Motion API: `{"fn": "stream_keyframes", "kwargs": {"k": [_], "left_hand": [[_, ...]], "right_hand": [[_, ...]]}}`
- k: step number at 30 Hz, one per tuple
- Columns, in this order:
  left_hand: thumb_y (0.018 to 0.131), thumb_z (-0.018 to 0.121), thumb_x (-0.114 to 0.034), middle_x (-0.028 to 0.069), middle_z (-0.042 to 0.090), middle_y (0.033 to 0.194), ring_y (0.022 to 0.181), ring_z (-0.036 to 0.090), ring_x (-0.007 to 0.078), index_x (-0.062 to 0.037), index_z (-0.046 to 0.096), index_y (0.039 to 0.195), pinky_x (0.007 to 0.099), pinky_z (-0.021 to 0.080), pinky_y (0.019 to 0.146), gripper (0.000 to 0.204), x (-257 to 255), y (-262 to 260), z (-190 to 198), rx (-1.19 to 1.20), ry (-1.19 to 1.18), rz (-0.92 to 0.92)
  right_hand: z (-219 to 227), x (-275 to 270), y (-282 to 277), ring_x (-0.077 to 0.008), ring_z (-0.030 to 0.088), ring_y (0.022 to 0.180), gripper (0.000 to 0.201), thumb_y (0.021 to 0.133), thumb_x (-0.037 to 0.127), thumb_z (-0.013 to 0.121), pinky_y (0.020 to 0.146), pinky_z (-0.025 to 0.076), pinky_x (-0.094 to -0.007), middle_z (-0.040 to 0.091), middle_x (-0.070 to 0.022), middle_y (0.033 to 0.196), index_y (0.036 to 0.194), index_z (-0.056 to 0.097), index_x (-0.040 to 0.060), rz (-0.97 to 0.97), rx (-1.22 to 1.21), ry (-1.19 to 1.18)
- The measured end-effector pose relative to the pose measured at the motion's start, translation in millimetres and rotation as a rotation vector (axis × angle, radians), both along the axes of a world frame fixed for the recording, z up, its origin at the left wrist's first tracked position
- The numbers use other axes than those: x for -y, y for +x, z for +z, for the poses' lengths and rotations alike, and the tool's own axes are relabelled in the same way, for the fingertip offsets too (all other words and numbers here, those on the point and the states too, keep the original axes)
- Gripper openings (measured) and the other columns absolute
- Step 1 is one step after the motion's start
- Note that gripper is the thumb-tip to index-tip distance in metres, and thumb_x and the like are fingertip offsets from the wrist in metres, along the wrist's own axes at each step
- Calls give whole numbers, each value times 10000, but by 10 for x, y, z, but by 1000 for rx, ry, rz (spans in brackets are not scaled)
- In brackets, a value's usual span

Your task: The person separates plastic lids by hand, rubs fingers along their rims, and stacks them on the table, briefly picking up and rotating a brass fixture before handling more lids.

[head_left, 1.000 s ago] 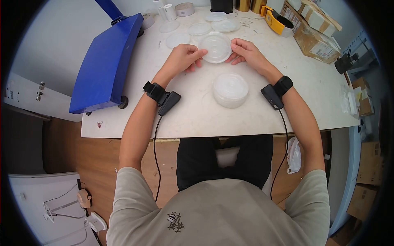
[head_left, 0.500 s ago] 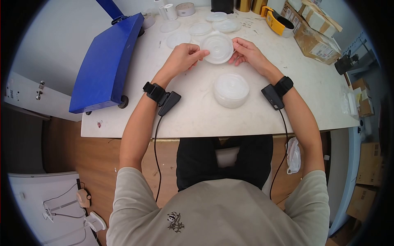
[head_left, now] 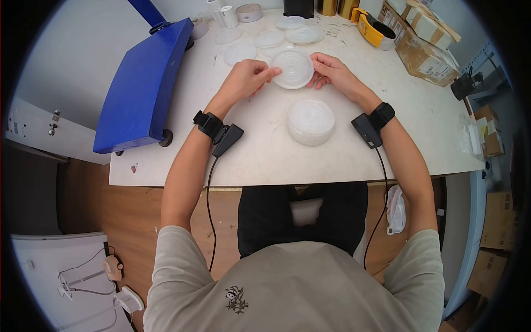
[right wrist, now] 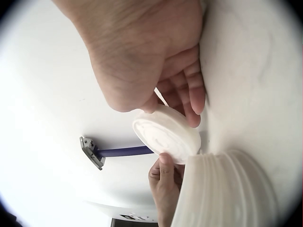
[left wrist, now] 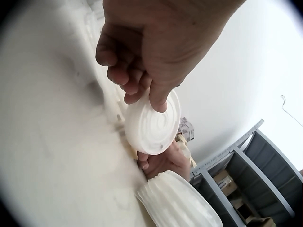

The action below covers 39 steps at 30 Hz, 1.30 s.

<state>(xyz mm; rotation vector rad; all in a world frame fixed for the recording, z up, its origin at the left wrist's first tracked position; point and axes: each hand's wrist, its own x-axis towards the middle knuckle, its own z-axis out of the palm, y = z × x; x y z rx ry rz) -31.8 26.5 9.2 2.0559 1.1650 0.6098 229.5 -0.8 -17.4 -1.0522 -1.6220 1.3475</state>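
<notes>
Over the far middle of the table, a round translucent plastic lid [head_left: 293, 69] with concentric rings is held between both hands, tilted up toward the head camera. My left hand [head_left: 249, 78] pinches its left edge, the thumb [left wrist: 159, 100] lying on the ringed face. At the opposite edge, my right hand [head_left: 333, 72] grips the rim with thumb and fingers; the other fingers [right wrist: 195, 92] curl loosely below. In the right wrist view the lid [right wrist: 163, 132] shows a deep pale side wall. Nearer the body stands a stack of similar round lids [head_left: 311, 123], with ridged sides in the wrist views.
Several flat clear lids [head_left: 269, 39] lie at the back of the table [head_left: 182, 160]. A blue platform scale [head_left: 146, 88] stands on the left. White rolls [head_left: 228, 16] are at the back, a yellow-and-black tape dispenser [head_left: 371, 30] and cardboard boxes [head_left: 427, 55] at the back right.
The held lid has shifted slightly right and toward the body, its tilt changing a little. Both hands keep their hold at its edges; the stack stays put.
</notes>
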Motion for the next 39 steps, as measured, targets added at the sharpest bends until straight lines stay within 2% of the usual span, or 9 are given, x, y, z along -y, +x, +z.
{"fn": "stream_keyframes", "kwargs": {"k": [12, 15, 17, 20, 21, 23, 28, 33, 39], "left_hand": [[900, 651, -470, 9, 508, 488, 409, 479, 102, -27, 613, 639, 277, 369, 394, 515, 23, 14, 9, 21, 7, 41], [898, 657, -465, 31, 555, 560, 449, 502, 96, -13, 634, 737, 277, 381, 404, 480, 11, 14, 10, -43, -12, 48], [901, 662, -453, 49, 590, 661, 516, 532, 91, -2, 636, 890, 266, 398, 423, 451, 19, 31, -36, 52, 150, 87], [919, 655, -418, 46, 595, 732, 563, 538, 80, 0, 612, 996, 246, 413, 451, 427, -11, 24, -40, 147, 28, 0], [919, 655, -418, 46, 595, 732, 563, 538, 80, 0, 612, 996, 246, 413, 451, 427, -9, 18, -44, 147, 28, 2], [940, 638, -386, 18, 578, 709, 552, 521, 73, 1, 616, 980, 234, 417, 465, 390, 42, 24, 14, 219, -162, -55], [957, 619, -377, -7, 558, 720, 537, 497, 56, -48, 618, 928, 213, 397, 473, 330, -7, 13, -14, 300, -183, -39], [956, 620, -387, -15, 553, 714, 562, 514, 57, -72, 595, 867, 217, 415, 497, 329, 12, 20, 3, 322, -210, -42], [948, 642, -350, -27, 548, 712, 586, 517, 57, -78, 593, 879, 226, 426, 522, 285, -29, 6, -22, 334, -205, -82]], "right_hand": [[10, 12, 9, -82, 629, 837, 256, 1051, 290, 414, 703, 486, -219, 641, -11, 905, 1079, 569, 87, 34, 2, -5], [-8, -2, 16, -85, 630, 844, 257, 1050, 292, 416, 706, 486, -221, 638, -9, 924, 1086, 566, 87, 53, 0, 17], [12, 18, 4, -87, 631, 849, 257, 1050, 293, 417, 710, 489, -224, 637, -9, 938, 1085, 566, 87, 47, -4, 19], [17, 28, 0, -91, 635, 864, 260, 1049, 292, 417, 718, 494, -228, 636, -10, 968, 1090, 567, 83, 39, -13, 18], [15, 25, -4, -94, 638, 873, 263, 1049, 289, 417, 721, 497, -230, 636, -11, 984, 1095, 569, 80, 40, -18, 16], [22, 29, -16, -96, 643, 874, 272, 1047, 296, 422, 716, 500, -230, 638, -15, 987, 1100, 571, 75, 24, -36, -9], [103, 44, -4, -96, 654, 852, 323, 1028, 324, 479, 718, 511, -224, 643, -34, 1040, 1184, 560, 53, 47, -142, -133], [55, 49, -31, -77, 653, 797, 314, 992, 342, 565, 696, 494, -218, 657, -11, 952, 1133, 579, 63, 35, 69, 44], [51, 48, -31, -71, 652, 783, 294, 999, 348, 555, 686, 488, -207, 651, 0, 912, 1085, 588, 69, 14, 74, 29]]}}
